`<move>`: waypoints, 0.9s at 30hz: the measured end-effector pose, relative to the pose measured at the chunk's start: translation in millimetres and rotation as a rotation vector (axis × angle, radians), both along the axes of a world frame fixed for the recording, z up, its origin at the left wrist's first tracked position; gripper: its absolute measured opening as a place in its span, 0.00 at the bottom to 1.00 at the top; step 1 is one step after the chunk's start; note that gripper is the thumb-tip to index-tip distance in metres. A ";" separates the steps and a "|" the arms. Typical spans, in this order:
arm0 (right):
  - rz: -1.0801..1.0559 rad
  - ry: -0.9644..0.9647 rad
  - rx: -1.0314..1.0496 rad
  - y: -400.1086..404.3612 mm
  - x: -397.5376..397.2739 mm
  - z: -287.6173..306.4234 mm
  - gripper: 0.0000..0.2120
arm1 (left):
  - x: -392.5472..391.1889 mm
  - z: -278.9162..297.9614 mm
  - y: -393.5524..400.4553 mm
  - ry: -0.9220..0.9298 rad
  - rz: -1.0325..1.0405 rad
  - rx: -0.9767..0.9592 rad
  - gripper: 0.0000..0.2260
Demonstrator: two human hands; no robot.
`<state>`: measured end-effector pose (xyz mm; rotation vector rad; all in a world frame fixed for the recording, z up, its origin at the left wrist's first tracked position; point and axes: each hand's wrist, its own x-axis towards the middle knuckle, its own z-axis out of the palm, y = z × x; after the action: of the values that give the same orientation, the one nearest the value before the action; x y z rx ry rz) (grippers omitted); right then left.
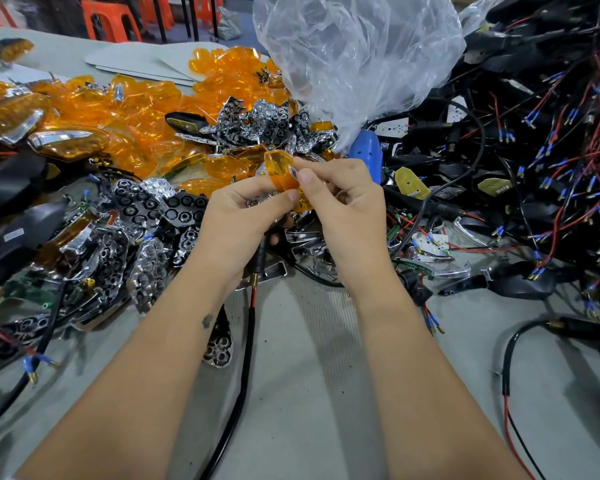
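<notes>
Both hands meet over the middle of the table on one small lamp part. An orange clear lens [280,168] sticks up between them, sitting on a chrome reflector piece that is mostly hidden by the fingers. My left hand [238,216] grips the part from the left and below, thumb laid across the lens. My right hand [340,199] pinches the lens from the right with thumb and forefinger. A black cable with a brass end [257,271] hangs down from the held part between my wrists.
A heap of orange lenses [125,109] lies at back left, chrome reflectors [146,216] at left and centre. A clear plastic bag [354,57] stands behind. Black housings with red and black wires [534,140] fill the right. A blue tool [366,150] lies beyond my right hand.
</notes>
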<state>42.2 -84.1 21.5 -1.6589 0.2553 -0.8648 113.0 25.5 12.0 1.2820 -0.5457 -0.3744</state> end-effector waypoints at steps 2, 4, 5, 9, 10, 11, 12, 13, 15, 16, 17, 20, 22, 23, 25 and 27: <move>-0.005 0.031 -0.035 -1.5 0.6 -0.4 0.10 | -0.3 2.2 0.6 0.064 -0.021 -0.020 0.08; 0.010 0.065 -0.006 -3.7 1.8 -0.4 0.11 | -0.5 4.6 1.5 0.108 -0.056 -0.032 0.08; 0.028 0.085 0.041 -5.0 1.7 -0.2 0.12 | -0.5 5.3 2.0 0.117 -0.068 -0.035 0.07; 0.114 0.116 0.211 -10.4 0.6 0.2 0.08 | -0.4 6.6 3.9 0.129 -0.091 -0.037 0.06; 0.135 0.100 0.254 -11.2 0.4 0.3 0.09 | -0.6 6.6 3.8 0.131 -0.096 -0.034 0.06; 0.158 0.078 0.295 -11.4 0.2 0.7 0.09 | -0.8 7.2 3.9 0.135 -0.102 -0.032 0.05; 0.183 0.058 0.320 -11.5 -0.2 1.3 0.10 | -0.8 7.9 4.0 0.141 -0.104 -0.027 0.04; 0.209 0.040 0.325 -11.6 -0.5 1.7 0.10 | -0.6 8.2 4.0 0.143 -0.099 -0.020 0.06; 0.270 0.024 0.303 -11.5 -1.6 2.6 0.11 | -0.2 7.8 4.1 0.132 -0.084 -0.009 0.10; 0.302 0.028 0.295 -11.2 -2.1 3.2 0.12 | -0.2 7.4 4.1 0.123 -0.081 -0.008 0.11; 0.331 0.036 0.291 -10.8 -2.3 3.5 0.12 | -0.3 6.9 4.0 0.121 -0.079 -0.013 0.11; 0.405 0.053 0.296 -10.5 -3.0 4.2 0.12 | 0.4 6.2 4.6 0.164 -0.063 -0.066 0.10; 0.443 0.053 0.302 -11.1 -3.8 5.3 0.14 | 1.7 6.5 5.3 0.176 -0.046 -0.085 0.10; 0.463 0.053 0.309 -11.3 -4.1 5.5 0.16 | 2.1 6.8 5.9 0.176 -0.039 -0.089 0.10; 0.479 0.048 0.327 -10.7 -4.5 5.8 0.16 | 2.8 7.1 6.2 0.162 -0.032 -0.094 0.10; 0.450 0.039 0.344 -9.3 -4.1 6.1 0.15 | 3.3 7.0 6.0 0.137 -0.027 -0.089 0.10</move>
<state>38.1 -93.4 27.5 -1.3371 0.0468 -0.4210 116.4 31.5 19.0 1.1550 -0.4588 -0.4526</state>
